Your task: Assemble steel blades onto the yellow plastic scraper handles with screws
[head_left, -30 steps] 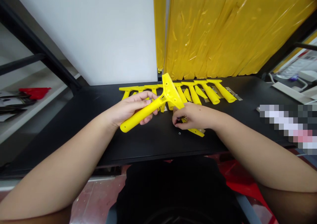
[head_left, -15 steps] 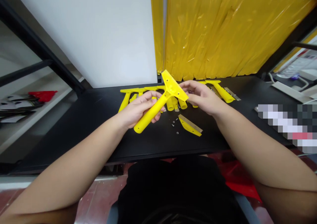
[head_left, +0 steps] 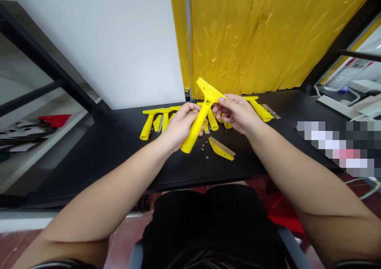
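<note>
A yellow scraper handle (head_left: 195, 131) is held up above the black table, its flat wide head pointing away from me and its round grip slanting toward me. My left hand (head_left: 182, 125) is wrapped round the grip just below the head. With the thumb on top, my right hand (head_left: 241, 112) pinches the right end of the head. A thin shaft shows below its curled fingers, with a dark red bit above; I cannot make out what it is. Below lie a yellow clamp plate (head_left: 222, 151) with a metal blade along it and several small screws and nuts (head_left: 203, 149).
More yellow scraper handles (head_left: 147, 127) stand in a row at the table's back, partly behind my hands. Another handle (head_left: 262, 111) lies at the right beside a metal blade (head_left: 271, 111). A white panel (head_left: 119, 43) and yellow plastic sheeting (head_left: 253, 39) rise behind the table (head_left: 119, 150).
The scraper handle has turned, its grip steeper and its head tilted. My right hand has closed over the head's right end, thumb on top. The whole view has shifted slightly.
</note>
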The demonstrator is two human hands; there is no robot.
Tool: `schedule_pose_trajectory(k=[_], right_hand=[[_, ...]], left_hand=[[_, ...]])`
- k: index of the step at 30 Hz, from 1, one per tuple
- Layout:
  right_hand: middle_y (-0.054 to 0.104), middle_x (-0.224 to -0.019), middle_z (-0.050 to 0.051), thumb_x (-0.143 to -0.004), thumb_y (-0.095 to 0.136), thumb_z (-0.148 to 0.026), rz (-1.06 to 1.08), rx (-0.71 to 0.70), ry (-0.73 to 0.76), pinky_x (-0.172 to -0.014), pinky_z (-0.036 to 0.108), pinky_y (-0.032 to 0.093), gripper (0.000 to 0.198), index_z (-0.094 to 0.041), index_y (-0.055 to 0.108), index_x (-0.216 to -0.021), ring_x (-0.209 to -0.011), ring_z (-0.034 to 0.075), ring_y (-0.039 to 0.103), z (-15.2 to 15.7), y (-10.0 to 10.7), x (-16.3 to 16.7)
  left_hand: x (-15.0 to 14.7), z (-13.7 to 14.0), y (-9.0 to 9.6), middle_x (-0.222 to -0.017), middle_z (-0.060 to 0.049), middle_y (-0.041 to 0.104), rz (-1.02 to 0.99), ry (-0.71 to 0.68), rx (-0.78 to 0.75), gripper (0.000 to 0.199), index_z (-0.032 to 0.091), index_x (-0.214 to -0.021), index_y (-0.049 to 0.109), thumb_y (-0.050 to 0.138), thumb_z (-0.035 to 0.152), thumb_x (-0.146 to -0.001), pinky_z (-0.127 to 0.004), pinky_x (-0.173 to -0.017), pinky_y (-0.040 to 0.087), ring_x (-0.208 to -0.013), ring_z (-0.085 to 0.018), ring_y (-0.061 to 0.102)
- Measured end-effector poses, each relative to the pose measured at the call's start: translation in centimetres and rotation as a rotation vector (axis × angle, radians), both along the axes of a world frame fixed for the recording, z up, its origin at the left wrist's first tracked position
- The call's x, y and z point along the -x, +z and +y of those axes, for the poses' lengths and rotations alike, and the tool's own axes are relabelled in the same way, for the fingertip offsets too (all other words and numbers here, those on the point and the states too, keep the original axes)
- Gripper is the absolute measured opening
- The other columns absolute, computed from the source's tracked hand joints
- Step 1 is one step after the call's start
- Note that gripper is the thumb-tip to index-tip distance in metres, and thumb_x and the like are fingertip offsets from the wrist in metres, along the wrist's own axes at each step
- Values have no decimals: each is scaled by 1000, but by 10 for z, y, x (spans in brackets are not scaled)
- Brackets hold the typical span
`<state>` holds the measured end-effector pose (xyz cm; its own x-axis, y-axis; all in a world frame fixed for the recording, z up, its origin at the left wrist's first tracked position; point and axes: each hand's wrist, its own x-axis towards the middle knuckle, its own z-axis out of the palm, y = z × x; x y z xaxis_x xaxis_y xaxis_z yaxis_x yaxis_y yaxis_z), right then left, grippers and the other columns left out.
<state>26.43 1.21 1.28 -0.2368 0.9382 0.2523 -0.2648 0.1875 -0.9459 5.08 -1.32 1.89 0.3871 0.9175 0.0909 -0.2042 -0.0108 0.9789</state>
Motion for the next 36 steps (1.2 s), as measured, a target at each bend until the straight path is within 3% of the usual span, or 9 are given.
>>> schedule_pose_trajectory(k=[3,6,9,13,17,23,29,36], right_hand=[[71,-73,2,-78,92,-49,39,-8,-73,-39,18,24,41,-20,63,-80,-56,8,59,4,1,-4],[66,-68,-1,-77,93,-48,112,-43,-141,-37,18,22,42,-21,61,-78,-51,6,53,11,5,-16],[60,-63,-4,-74,92,-47,211,-55,-231,-35,19,19,42,-22,58,-74,-46,6,47,22,7,-29],[53,-56,-6,-71,89,-48,285,-48,-313,-34,21,17,43,-24,53,-70,-41,6,40,36,1,-36],[51,-56,-5,-70,86,-48,269,-54,-337,-35,22,16,41,-24,52,-69,-41,7,38,42,-5,-36],[48,-57,-5,-70,83,-49,231,-46,-367,-35,23,11,41,-25,50,-69,-41,7,35,44,-7,-35],[45,-56,-6,-68,81,-47,207,-1,-366,-35,23,11,41,-25,47,-70,-41,7,34,44,-9,-35],[47,-57,-6,-66,84,-45,166,32,-321,-35,21,11,43,-25,47,-71,-42,6,37,39,-8,-32]], left_hand=[[-3,-3,-11,-94,-3,69,102,-58,-79,14,21,-112,54,57,34,-109,-32,-79,63,-80,-16,73],[3,-12,-24,-115,-11,70,412,-107,-371,24,18,-117,63,59,40,-108,-42,-99,61,-105,-22,71],[9,-26,-32,-138,-17,68,771,-179,-702,38,16,-135,64,60,41,-107,-57,-120,48,-134,-33,62],[1,-40,-40,-171,-17,47,1028,-300,-929,59,14,-161,50,55,43,-109,-54,-138,27,-165,-34,35],[-17,-39,-47,-181,-12,32,1185,-365,-934,64,20,-169,43,47,49,-112,-57,-141,16,-171,-33,20],[-20,-32,-53,-183,-11,26,1263,-456,-892,61,23,-172,39,32,48,-117,-59,-140,14,-171,-32,20],[23,-38,-50,-183,-6,26,1230,-498,-901,57,29,-171,42,31,46,-117,-54,-140,17,-171,-27,22],[92,-43,-47,-181,-1,32,1240,-411,-869,53,34,-167,47,34,45,-117,-53,-140,22,-169,-25,27]])
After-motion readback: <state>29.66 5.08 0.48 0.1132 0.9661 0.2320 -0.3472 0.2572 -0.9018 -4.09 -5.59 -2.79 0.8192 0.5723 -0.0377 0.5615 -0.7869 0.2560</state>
